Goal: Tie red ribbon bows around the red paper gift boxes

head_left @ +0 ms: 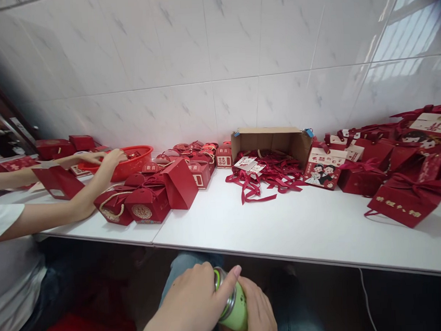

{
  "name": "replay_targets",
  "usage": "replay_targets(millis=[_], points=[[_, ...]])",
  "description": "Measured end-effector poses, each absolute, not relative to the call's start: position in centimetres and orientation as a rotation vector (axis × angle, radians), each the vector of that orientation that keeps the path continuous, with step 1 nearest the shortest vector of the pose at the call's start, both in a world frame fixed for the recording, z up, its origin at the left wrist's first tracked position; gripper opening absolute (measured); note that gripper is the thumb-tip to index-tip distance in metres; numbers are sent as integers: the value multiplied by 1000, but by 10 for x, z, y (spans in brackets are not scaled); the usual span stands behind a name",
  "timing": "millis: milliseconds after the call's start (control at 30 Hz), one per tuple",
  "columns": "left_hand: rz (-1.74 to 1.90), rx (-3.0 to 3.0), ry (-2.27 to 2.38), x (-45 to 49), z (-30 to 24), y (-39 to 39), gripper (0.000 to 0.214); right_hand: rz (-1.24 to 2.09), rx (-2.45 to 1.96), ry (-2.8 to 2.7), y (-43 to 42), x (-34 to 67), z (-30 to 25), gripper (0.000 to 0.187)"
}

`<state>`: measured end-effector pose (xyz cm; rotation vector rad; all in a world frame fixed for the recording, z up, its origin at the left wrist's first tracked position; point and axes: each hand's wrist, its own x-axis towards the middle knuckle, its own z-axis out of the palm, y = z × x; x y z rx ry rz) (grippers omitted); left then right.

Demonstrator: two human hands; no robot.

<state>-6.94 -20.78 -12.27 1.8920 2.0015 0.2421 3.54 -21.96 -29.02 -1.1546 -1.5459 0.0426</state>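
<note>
Over my lap, below the table's front edge, I hold a green bottle (236, 315) with a silver metal neck and a lighter green ring at its top. My left hand (196, 299) is closed around the top end, its thumb lying across the neck. Wrapped round the green body is my right hand (259, 309). The bottle is tilted, and the fingers partly hide it. Neither hand touches the table.
On the white table (222, 223) stand red gift boxes (149, 204), a cardboard box (273, 139) spilling red ribbons (264, 171), and red gift bags (406, 197). At left, a co-worker's hands (113, 158) reach into a red plastic basin (135, 166). A white cable (366, 295) hangs below.
</note>
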Motion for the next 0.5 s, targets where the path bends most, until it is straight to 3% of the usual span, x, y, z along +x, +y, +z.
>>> replay_targets(millis=[167,300,500], points=[[-39,2021,1631,-86,-109,-207,71,178,-1157,-1519,-219,40,-291,49],[-109,2184,1393,-105,-97,-208,97,408,-1155,-1604,-219,52,-284,57],[-77,2358,1172,-98,-93,-203,62,522,-1124,-1763,-218,69,-274,38]])
